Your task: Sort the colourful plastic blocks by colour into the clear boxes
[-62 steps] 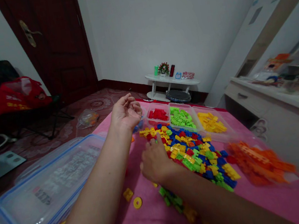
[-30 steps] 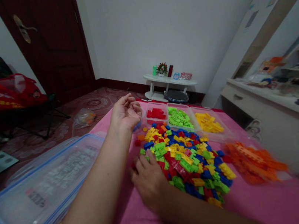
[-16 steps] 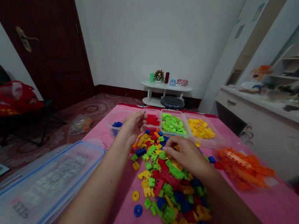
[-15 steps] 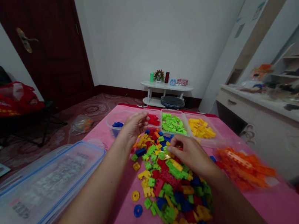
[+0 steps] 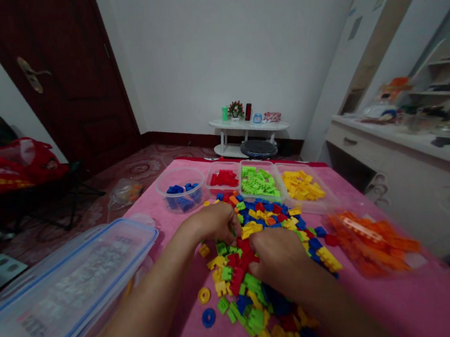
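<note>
A heap of red, green, yellow and blue toy building bricks [image 5: 254, 322] covers the middle of the pink-covered table. My left hand [image 5: 219, 223] reaches down to the heap's left side, fingers curled together; whatever is under its fingertips is hidden. Close beside it, my right hand [image 5: 278, 253] is closed, thumb and bent forefinger against red building bricks [image 5: 242, 259] between the two hands. Behind the heap stand a round tub of blue bricks [image 5: 182, 197] and clear boxes of red bricks [image 5: 224, 178], green bricks [image 5: 258, 182] and yellow bricks [image 5: 302, 185].
A clear bag of orange pieces [image 5: 373, 242] lies on the right of the pink cloth [image 5: 413, 298]. Clear blue-rimmed lids [image 5: 70, 293] are stacked at left. A yellow ring [image 5: 204, 295] and a blue ring [image 5: 208, 317] lie by the heap.
My left hand has come back from above the red box and down to the heap. My right hand has moved slightly nearer and closed over red bricks. The view has shifted a little.
</note>
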The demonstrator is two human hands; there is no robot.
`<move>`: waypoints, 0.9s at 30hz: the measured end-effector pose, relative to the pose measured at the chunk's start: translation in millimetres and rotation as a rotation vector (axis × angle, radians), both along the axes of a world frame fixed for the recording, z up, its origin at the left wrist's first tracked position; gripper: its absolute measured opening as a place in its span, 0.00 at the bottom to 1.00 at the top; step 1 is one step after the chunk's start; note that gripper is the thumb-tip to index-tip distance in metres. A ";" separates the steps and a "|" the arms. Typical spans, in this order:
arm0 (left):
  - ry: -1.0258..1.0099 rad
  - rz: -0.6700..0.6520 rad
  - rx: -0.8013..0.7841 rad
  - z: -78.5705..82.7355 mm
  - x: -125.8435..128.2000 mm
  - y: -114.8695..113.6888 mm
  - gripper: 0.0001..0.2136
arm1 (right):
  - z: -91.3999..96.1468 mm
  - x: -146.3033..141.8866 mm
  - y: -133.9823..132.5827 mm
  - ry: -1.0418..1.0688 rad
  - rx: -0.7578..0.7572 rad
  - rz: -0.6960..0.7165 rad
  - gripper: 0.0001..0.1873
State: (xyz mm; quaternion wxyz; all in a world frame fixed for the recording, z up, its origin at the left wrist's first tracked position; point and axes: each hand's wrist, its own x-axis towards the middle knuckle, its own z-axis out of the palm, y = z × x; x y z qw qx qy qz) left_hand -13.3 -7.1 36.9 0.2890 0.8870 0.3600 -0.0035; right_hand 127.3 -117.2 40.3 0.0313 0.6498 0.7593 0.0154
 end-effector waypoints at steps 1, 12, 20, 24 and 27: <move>0.055 -0.008 0.040 0.9 2.3 -2.7 0.15 | 0.4 1.2 1.5 0.012 -0.007 -0.013 0.11; -0.094 0.012 0.103 1.4 11.3 -8.0 0.06 | 13.5 49.7 22.7 0.324 -0.085 -0.082 0.07; -0.842 0.409 -0.409 9.4 14.4 0.9 0.05 | 27.1 47.8 12.7 0.336 -0.142 -0.007 0.08; -0.978 0.540 -0.518 12.9 15.3 -1.1 0.09 | 20.9 24.0 -0.2 0.082 -0.181 0.053 0.16; -1.014 0.534 -0.563 13.0 13.2 -0.2 0.10 | 16.4 15.0 -2.8 0.003 -0.169 0.086 0.13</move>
